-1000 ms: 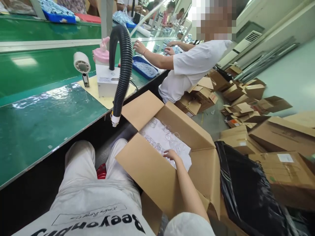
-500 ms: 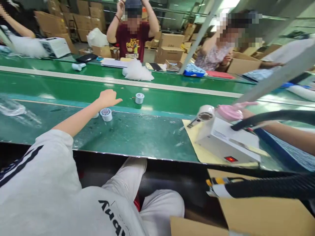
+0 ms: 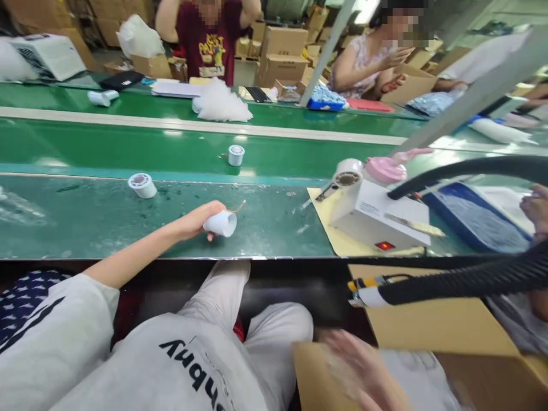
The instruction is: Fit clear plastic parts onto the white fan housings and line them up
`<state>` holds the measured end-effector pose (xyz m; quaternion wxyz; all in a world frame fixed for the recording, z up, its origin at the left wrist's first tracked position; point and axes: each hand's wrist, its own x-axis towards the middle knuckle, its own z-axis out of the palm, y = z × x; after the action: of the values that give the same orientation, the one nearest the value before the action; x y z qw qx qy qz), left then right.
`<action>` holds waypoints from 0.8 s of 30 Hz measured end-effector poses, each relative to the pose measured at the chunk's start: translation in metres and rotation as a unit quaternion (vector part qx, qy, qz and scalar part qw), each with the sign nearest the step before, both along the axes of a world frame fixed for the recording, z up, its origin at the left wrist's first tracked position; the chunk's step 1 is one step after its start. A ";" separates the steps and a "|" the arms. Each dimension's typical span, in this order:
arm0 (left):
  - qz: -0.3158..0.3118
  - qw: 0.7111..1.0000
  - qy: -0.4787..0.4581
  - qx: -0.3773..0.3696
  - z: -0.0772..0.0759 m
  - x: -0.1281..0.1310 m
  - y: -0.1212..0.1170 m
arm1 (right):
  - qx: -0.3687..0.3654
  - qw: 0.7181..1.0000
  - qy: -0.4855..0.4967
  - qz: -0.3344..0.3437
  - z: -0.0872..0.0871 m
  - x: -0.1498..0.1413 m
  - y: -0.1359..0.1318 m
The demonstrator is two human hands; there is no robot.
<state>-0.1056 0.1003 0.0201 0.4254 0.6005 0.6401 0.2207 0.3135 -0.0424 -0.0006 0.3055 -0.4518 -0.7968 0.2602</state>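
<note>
Left of the machine, my left hand curls round a smooth white cup tipped on its side, I think so its round, hollow end, which faces the machine, stays free and the thin wire isn't squashed. Nearer me than the machine, my right hand is a blur by the stiff brown box, so I can't tell if it is spread or pinching anything. Under the machine lies a flat yellow sheet, maybe to keep the shiny green table clean.
</note>
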 end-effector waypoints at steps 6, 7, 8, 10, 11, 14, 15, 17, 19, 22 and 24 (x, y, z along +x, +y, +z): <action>-0.212 0.941 -0.243 -0.104 -0.037 0.091 -0.040 | 0.242 0.958 -0.149 -0.027 -0.007 -0.082 0.009; -0.229 0.934 -0.253 -0.106 -0.039 0.098 -0.042 | 0.247 0.953 -0.170 -0.050 -0.006 -0.088 0.011; -0.241 0.928 -0.262 -0.105 -0.039 0.102 -0.044 | 0.242 0.949 -0.192 -0.070 -0.006 -0.091 0.013; -0.267 0.925 -0.261 -0.076 -0.037 0.107 -0.045 | 0.208 0.946 -0.231 -0.091 -0.005 -0.090 0.013; -0.284 0.925 -0.249 -0.048 -0.035 0.108 -0.045 | 0.184 0.948 -0.242 -0.091 -0.006 -0.088 0.013; -0.339 0.921 -0.186 0.050 -0.030 0.109 -0.050 | 0.104 0.963 -0.237 -0.073 -0.012 -0.080 0.012; -0.350 0.919 -0.168 0.069 -0.030 0.110 -0.053 | 0.083 0.968 -0.227 -0.066 -0.014 -0.078 0.013; -0.355 0.919 -0.147 0.081 -0.031 0.110 -0.057 | 0.064 0.974 -0.208 -0.056 -0.018 -0.075 0.015; -0.355 0.920 -0.139 0.089 -0.034 0.110 -0.059 | 0.081 0.974 -0.205 -0.053 -0.021 -0.075 0.018; -0.356 0.918 -0.145 0.098 -0.040 0.108 -0.057 | 0.138 0.962 -0.233 -0.046 -0.022 -0.074 0.022; -0.363 0.912 -0.167 0.091 -0.043 0.106 -0.052 | 0.165 0.955 -0.244 -0.040 -0.022 -0.074 0.023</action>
<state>0.0009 0.0480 -0.0233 0.5202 0.7819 0.2752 0.2056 0.2396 -0.0191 -0.0228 0.1817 -0.4763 -0.8603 -0.0054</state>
